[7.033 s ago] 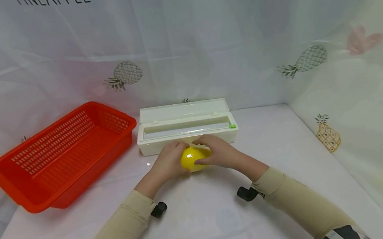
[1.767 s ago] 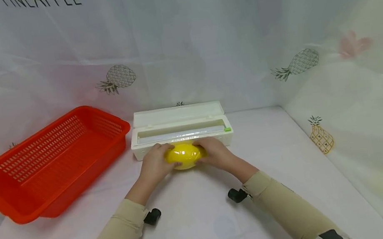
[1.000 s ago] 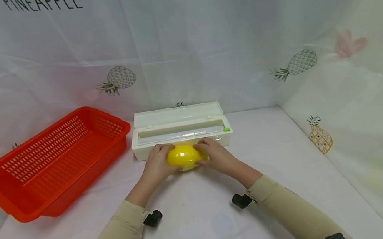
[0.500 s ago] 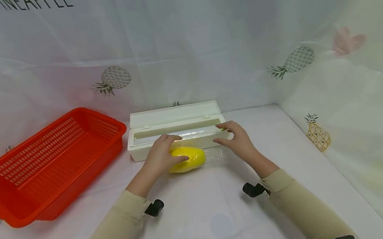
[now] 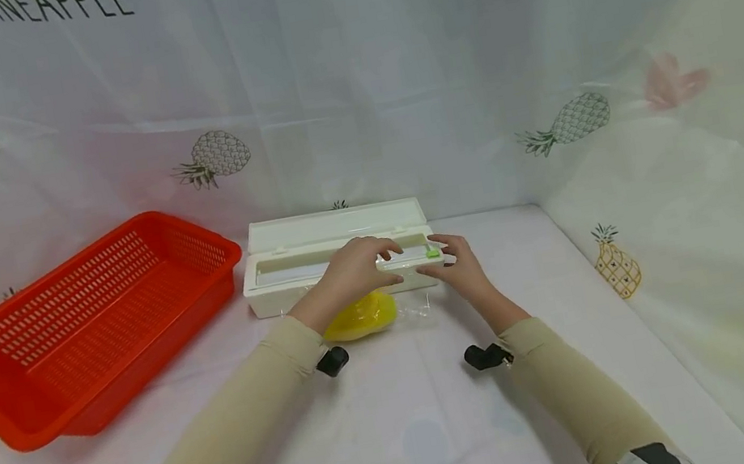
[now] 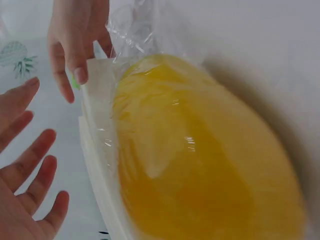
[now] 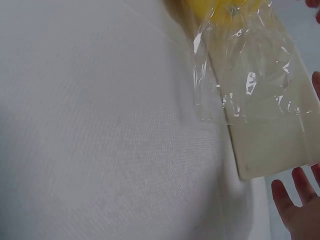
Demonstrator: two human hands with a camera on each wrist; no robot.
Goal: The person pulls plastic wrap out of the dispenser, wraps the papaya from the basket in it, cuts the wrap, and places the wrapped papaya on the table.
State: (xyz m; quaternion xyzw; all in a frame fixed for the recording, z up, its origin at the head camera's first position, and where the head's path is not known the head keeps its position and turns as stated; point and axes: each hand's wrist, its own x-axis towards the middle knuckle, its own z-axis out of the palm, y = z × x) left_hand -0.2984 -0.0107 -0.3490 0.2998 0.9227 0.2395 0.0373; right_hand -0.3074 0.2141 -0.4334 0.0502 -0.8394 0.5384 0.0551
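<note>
A smooth yellow oval fruit (image 5: 363,318) lies in front of a white cling film dispenser (image 5: 269,302), whose lid stands raised. Clear film (image 7: 250,82) covers the fruit, and its loose end spreads to the right against the box front. My left hand (image 5: 356,269) is over the dispenser's front edge, past the fruit, fingers spread and holding nothing. At the box's right end is my right hand (image 5: 464,270), its thumb and fingers apart around the corner by the green cutter slider (image 5: 433,253). Whether it touches the box, I cannot tell.
A red plastic basket (image 5: 143,365) with slotted sides stands at the left. Behind the dispenser hangs a white cloth (image 5: 336,106) printed with pineapples. White cloth also covers the table (image 5: 375,428).
Earlier both hands held the fruit in its film. First the right hand let go and moved right to the dispenser's end; then the left hand left the fruit and moved up and right.
</note>
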